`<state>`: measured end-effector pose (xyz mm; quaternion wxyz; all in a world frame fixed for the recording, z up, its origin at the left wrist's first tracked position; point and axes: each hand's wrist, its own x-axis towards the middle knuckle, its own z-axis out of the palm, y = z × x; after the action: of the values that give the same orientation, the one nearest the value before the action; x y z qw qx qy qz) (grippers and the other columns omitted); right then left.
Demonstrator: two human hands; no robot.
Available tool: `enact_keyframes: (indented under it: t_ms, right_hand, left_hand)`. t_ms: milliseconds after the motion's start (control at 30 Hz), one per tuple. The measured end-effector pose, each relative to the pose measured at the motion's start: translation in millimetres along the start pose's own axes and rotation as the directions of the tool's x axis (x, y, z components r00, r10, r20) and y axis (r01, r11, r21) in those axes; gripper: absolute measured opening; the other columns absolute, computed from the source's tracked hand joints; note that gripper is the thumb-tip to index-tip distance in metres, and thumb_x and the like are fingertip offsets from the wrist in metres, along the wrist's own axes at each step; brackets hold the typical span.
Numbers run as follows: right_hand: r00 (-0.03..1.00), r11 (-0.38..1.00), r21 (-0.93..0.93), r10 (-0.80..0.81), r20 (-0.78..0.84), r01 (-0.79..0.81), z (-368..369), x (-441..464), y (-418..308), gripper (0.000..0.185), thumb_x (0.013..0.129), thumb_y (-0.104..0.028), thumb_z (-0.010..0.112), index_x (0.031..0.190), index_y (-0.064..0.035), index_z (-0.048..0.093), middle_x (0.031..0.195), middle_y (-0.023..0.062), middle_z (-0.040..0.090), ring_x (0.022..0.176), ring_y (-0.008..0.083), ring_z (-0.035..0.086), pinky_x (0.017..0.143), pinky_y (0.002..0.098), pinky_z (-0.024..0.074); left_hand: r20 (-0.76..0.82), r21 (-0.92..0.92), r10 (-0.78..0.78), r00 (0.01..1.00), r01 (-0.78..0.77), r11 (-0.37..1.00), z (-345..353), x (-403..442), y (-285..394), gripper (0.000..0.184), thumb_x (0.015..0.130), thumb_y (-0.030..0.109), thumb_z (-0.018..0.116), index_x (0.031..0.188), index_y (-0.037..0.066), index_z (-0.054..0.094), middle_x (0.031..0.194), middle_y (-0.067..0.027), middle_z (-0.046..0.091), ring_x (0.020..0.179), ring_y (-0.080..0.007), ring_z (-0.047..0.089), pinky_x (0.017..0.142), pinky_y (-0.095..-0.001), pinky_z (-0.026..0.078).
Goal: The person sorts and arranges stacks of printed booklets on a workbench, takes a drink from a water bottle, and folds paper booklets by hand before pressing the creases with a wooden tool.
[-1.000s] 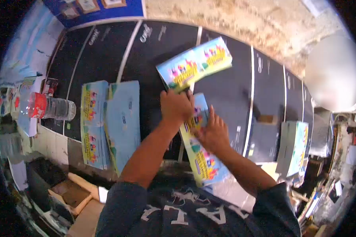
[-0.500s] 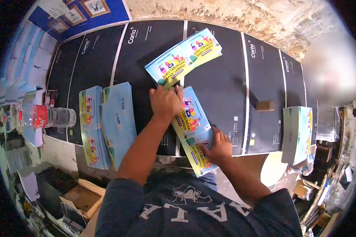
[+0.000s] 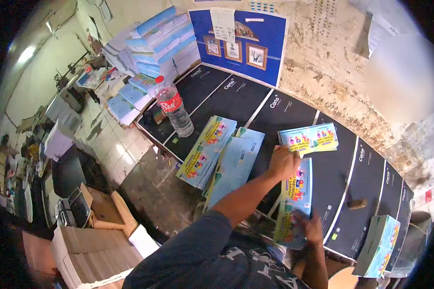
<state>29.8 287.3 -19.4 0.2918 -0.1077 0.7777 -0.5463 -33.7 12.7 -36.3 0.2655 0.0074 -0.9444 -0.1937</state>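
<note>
A booklet (image 3: 298, 185) with a blue and yellow "Buku Tabungan Bank Sampah" cover lies lengthwise near the table's front edge. My right hand (image 3: 312, 228) grips its near right edge, thumb over the cover. My left hand (image 3: 284, 163) is closed, knuckles up, between this booklet's far end and a slanted pile of the same booklets (image 3: 318, 138). What its curled fingers hold, if anything, is hidden. To the left are a stack of matching booklets (image 3: 208, 150) and a stack with mostly plain blue faces (image 3: 236, 166).
A water bottle (image 3: 174, 108) with a red label stands at the table's left end. On the right are a small brown block (image 3: 357, 204) and a thick booklet stack (image 3: 380, 245). Tall paper piles (image 3: 161, 43) rise behind, and cardboard boxes (image 3: 103, 212) sit low at left.
The view has swung left, so the table things appear farther right and more of the room shows. My hands stay around the same booklet, the right one slightly blurred.
</note>
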Motion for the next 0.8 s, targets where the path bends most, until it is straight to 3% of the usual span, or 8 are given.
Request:
enact_keyframes:
  t_ms: [67,100,167,267,367,467,600,800]
  right_hand:
    - [0.949,0.879,-0.408,-0.304,-0.084,0.246,-30.9,6.3,12.3,0.068,0.077,-0.016,0.08,0.135,-0.0003,0.048,0.118,0.023,0.062,0.106,0.036,0.062,0.09,0.0433,0.0498]
    - [0.841,0.64,-0.694,-0.533,-0.091,0.33,-33.7,2.6,0.6,0.065,0.076,-0.016,0.079,0.133,-0.0017,0.05,0.118,0.0229,0.061,0.108,0.0369,0.061,0.091,0.0443,0.049]
    - [0.893,0.508,-0.857,-0.422,-0.159,0.088,-30.7,-9.0,-45.8,0.073,0.069,-0.017,0.081,0.133,-0.0013,0.05,0.116,0.02,0.06,0.109,0.0383,0.058,0.096,0.047,0.045]
    - [0.876,0.341,-0.922,-0.482,-0.003,0.185,-42.4,21.1,3.4,0.084,0.063,-0.024,0.082,0.137,-0.006,0.048,0.119,0.0162,0.056,0.113,0.0361,0.053,0.097,0.0492,0.0403]
    - [0.947,0.304,-0.947,-0.321,0.001,0.104,-33.9,17.5,-17.7,0.089,0.064,-0.034,0.084,0.14,-0.0098,0.045,0.125,0.0132,0.053,0.117,0.0315,0.05,0.096,0.0486,0.0387]
    - [0.937,0.278,-0.953,-0.35,0.016,0.12,-42.6,17.9,-17.9,0.088,0.064,-0.037,0.083,0.138,-0.0065,0.046,0.12,0.0118,0.055,0.116,0.0299,0.051,0.095,0.0457,0.04]
    - [0.926,0.3,-0.944,-0.378,0.012,0.135,-55.6,41.7,-10.8,0.077,0.067,-0.032,0.079,0.132,-0.0051,0.048,0.116,0.012,0.058,0.114,0.0299,0.054,0.093,0.0453,0.0421]
    - [0.94,0.4,-0.902,-0.341,0.015,0.16,-78.5,27.1,-26.6,0.067,0.07,-0.032,0.077,0.127,-0.0066,0.053,0.123,0.0142,0.06,0.118,0.0338,0.056,0.098,0.0472,0.0443]
  left_hand:
    - [0.039,-0.2,-0.068,0.997,0.075,0.977,0.5,2.6,-14.5,0.032,0.091,0.028,0.053,0.091,0.001,0.07,0.081,-0.02,0.068,0.083,-0.0393,0.064,0.086,-0.052,0.043]
    - [0.099,-0.388,-0.128,0.987,0.156,0.908,4.4,3.5,-26.6,0.037,0.093,0.031,0.053,0.094,-0.001,0.071,0.083,-0.0193,0.07,0.087,-0.0388,0.065,0.093,-0.0503,0.043]
    - [0.147,-0.861,-0.418,0.897,0.324,0.393,9.9,10.0,-56.8,0.046,0.096,0.039,0.053,0.108,-0.003,0.069,0.106,-0.0234,0.069,0.107,-0.04,0.063,0.103,-0.0452,0.04]
    - [0.215,-0.281,0.089,0.973,-0.026,0.959,-66.8,2.3,-9.2,0.086,0.085,0.065,0.059,0.139,-0.001,0.049,0.147,-0.0233,0.044,0.139,-0.0377,0.038,0.112,-0.0517,0.031]
    - [0.506,-0.061,0.401,0.764,-0.432,0.9,-52.3,-10.4,21.2,0.127,0.063,0.083,0.066,0.153,0.003,0.03,0.159,-0.0204,0.027,0.148,-0.0361,0.024,0.117,-0.0597,0.015]
    - [0.725,-0.033,0.295,0.623,-0.396,0.917,-46.8,3.1,23.7,0.127,0.061,0.083,0.067,0.152,0.002,0.031,0.153,-0.0203,0.037,0.145,-0.0359,0.03,0.118,-0.0577,0.014]
    - [0.589,0.0,0.401,0.701,-0.496,0.868,-56.2,3.6,27.9,0.11,0.07,0.071,0.07,0.148,0.002,0.037,0.143,-0.0192,0.046,0.138,-0.0363,0.038,0.117,-0.0571,0.021]
    - [0.564,-0.112,0.348,0.748,-0.349,0.93,-36.9,11.2,10.7,0.082,0.067,0.058,0.081,0.126,0.006,0.057,0.123,-0.0195,0.057,0.116,-0.0384,0.055,0.102,-0.0476,0.041]
